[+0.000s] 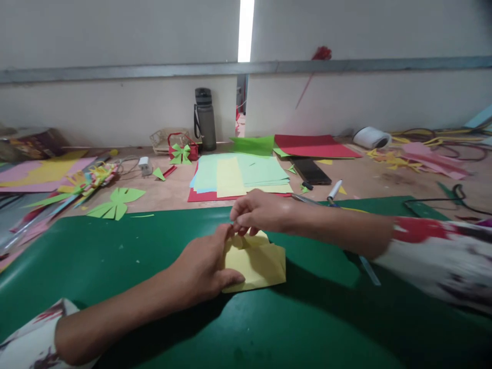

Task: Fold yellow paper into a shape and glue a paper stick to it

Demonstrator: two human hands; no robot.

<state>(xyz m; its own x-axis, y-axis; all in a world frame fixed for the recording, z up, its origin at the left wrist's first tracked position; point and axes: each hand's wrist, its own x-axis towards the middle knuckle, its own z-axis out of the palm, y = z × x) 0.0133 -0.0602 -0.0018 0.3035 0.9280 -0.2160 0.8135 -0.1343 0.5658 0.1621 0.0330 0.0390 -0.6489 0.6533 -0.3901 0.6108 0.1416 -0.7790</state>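
Note:
A folded yellow paper (257, 264), shaped like a small envelope or bag, is on the green mat (154, 318). My left hand (202, 261) grips its left side, with the thumb lying across the front. At the paper's upper left corner, my right hand (261, 210) has its fingers pinched together, close to my left fingertips. A raised flap or curl of the paper shows just below those fingers. The right fingertips partly cover the top edge, so the exact spot they hold is hidden.
Behind the mat lies a stack of pale green and yellow sheets (230, 174). Farther back stand a grey bottle (207, 123) and a small red basket with a green bow (182, 151). A phone (311, 170), a white marker (335, 189) and green paper cutouts (117, 202) lie around.

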